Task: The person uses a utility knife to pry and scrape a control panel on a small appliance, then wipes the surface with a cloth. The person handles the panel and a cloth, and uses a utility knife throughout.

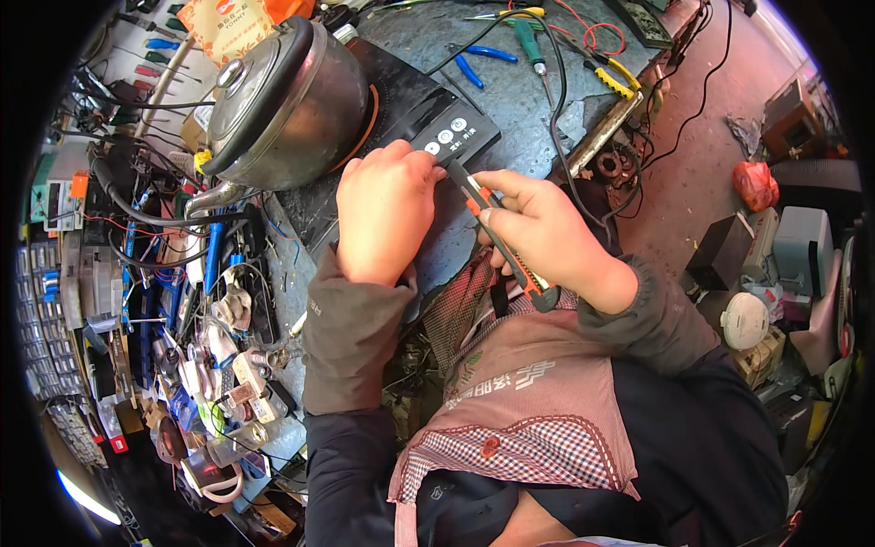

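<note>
My right hand [533,228] grips an orange-and-black utility knife [506,246], whose narrow end reaches the control panel [469,129] of a black electric cooktop [319,211]. My left hand [387,205] is on that cooktop beside the knife's end, fingers curled over; whatever its fingertips hold is hidden. A steel kettle [292,128] with a black handle and a spout stands on the cooktop, just behind my left hand.
Blue-handled pliers [469,68], a green screwdriver [529,46], yellow-handled pliers [612,82] and cables lie on the blue-grey bench [583,18]. At the left are piled tools, wires and chargers [246,392]. Boxes and appliances [775,246] stand on the floor at the right.
</note>
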`<state>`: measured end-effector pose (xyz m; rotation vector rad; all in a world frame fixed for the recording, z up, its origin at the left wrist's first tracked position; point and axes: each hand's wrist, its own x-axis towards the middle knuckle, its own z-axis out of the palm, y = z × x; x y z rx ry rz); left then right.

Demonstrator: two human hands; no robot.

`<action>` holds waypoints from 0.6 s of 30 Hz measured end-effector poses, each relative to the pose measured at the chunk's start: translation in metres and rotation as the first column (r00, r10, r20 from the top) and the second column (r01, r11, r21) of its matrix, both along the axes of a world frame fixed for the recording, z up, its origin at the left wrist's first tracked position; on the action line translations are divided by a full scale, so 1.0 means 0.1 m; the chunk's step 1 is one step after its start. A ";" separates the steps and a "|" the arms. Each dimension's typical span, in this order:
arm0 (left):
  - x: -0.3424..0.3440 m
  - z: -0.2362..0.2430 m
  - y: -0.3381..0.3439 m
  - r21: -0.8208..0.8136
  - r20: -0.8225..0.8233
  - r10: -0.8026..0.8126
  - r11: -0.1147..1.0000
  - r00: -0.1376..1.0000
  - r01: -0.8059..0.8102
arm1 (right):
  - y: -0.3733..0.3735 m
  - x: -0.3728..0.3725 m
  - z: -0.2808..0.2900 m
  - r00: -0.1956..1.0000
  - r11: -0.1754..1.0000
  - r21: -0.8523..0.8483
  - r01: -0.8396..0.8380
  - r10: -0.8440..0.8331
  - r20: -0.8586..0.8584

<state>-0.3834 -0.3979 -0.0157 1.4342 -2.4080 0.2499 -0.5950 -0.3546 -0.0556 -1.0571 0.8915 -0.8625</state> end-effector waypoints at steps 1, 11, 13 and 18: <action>0.00 0.01 -0.01 -0.042 -0.021 -0.039 0.998 0.999 0.039 | -0.02 -0.02 0.01 1.000 0.999 0.051 -0.019 0.018 0.018; -0.12 -0.15 -0.01 -0.227 -0.006 -0.104 0.969 0.995 0.099 | -0.09 -0.20 0.14 0.980 0.947 0.320 -0.009 -0.055 0.189; -0.12 -0.17 0.01 -0.242 -0.016 -0.095 0.966 0.995 0.088 | -0.10 -0.19 0.16 0.982 0.951 0.309 0.000 -0.059 0.181; -0.12 -0.20 0.01 -0.260 0.002 -0.073 0.963 0.997 0.071 | -0.07 -0.11 0.12 1.000 0.988 0.151 0.024 -0.025 0.000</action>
